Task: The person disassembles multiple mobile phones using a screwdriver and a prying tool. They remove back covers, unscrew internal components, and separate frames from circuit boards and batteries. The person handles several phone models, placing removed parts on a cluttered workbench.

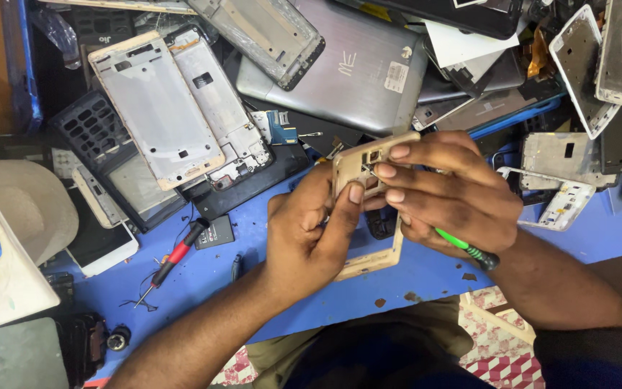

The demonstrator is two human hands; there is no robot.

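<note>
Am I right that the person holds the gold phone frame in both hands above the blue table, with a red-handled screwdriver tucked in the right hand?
Not quite: the head view shows the screwdriver tucked in the right hand has a green handle, not red. A red-handled tool lies apart on the blue table. The rest holds: the left hand and right hand both hold the gold phone frame.

The bench (253, 238) is bright blue, flecked with dark bits. The phone frame (368, 169) in the hands is pale gold, almost beige. The screwdriver (466, 248) handle is vivid green with a black end; another screwdriver (174, 259) is red and black. The tablet back (340, 72) is brushed silver-grey, and two phone frames (181, 108) beside it are off-white and grey. A white phone (102, 248) has a black screen. The cloth (498, 346) below shows a red-and-white check pattern.
</note>
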